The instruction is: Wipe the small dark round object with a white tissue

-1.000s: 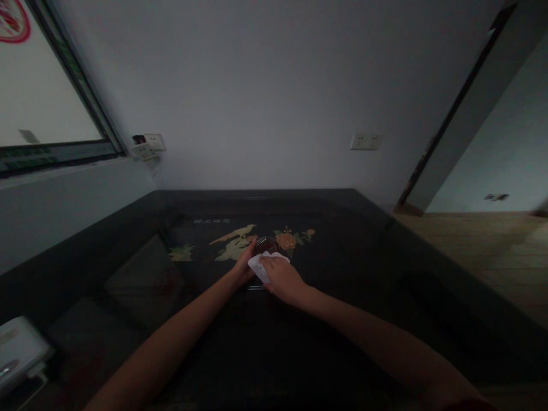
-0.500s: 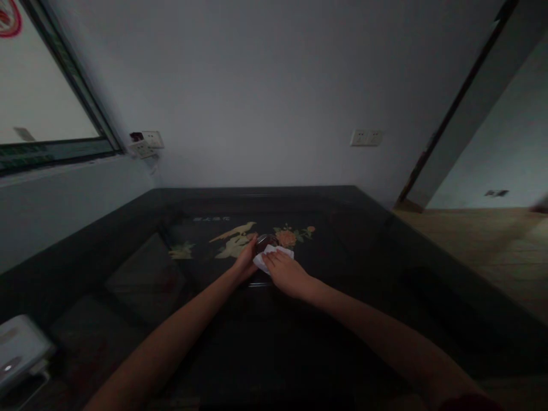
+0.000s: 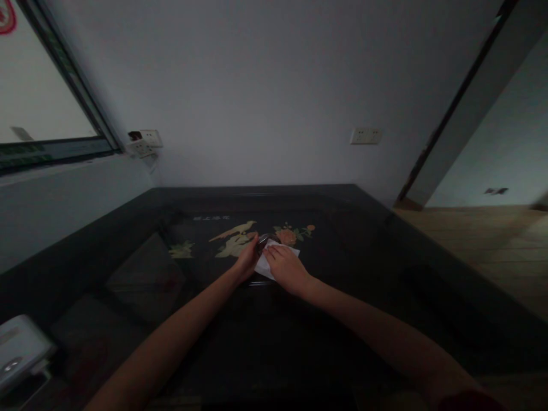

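Above the dark glossy table, a small shiny object with a curved rim shows between my hands; its exact kind is hidden. My left hand grips its left side, fingers closed around the edge. A white tissue lies against the near part of the object and covers much of it. Pressed onto it from the right is my right hand, fingers together and holding the tissue. I cannot tell whether the object touches the tabletop.
A bird picture and a flower picture decorate the tabletop. At the lower left stands a white box-like item. A pale wall with a socket rises behind the table. Wooden floor lies to the right.
My right hand and the tissue have shifted slightly to the right, and the tissue's shape has changed. My left hand stays in nearly the same place on the object.
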A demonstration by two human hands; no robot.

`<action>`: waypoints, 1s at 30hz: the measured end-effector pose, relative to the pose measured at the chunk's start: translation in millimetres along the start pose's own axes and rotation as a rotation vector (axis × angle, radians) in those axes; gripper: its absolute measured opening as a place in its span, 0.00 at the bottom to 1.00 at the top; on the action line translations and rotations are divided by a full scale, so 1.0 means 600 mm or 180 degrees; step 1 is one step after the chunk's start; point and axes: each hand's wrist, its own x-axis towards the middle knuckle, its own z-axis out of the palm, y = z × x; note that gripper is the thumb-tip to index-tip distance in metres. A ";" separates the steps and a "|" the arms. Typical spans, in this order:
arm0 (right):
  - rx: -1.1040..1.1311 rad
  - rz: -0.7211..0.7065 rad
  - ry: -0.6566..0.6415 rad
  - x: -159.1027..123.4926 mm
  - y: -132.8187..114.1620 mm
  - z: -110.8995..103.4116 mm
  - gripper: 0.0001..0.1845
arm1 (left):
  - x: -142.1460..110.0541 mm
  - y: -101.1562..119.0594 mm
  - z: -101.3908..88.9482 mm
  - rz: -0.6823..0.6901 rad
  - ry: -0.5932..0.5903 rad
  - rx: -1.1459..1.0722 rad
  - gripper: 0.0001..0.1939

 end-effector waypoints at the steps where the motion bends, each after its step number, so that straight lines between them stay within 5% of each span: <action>1: -0.0064 -0.0004 -0.0003 0.000 0.001 0.003 0.19 | 0.001 0.000 0.001 0.0034 0.0009 -0.0005 0.17; 16: -0.0456 -0.0008 -0.0324 -0.004 0.002 -0.010 0.19 | -0.012 0.004 0.017 0.0155 -0.0147 -0.0048 0.19; 19: -0.0377 -0.0042 -0.0339 -0.004 0.003 -0.016 0.11 | -0.013 0.004 0.015 0.0030 -0.0187 0.0004 0.18; 30: 0.0466 0.0200 -0.0149 0.010 0.019 -0.048 0.13 | -0.013 0.003 0.006 0.0022 -0.0189 0.0015 0.18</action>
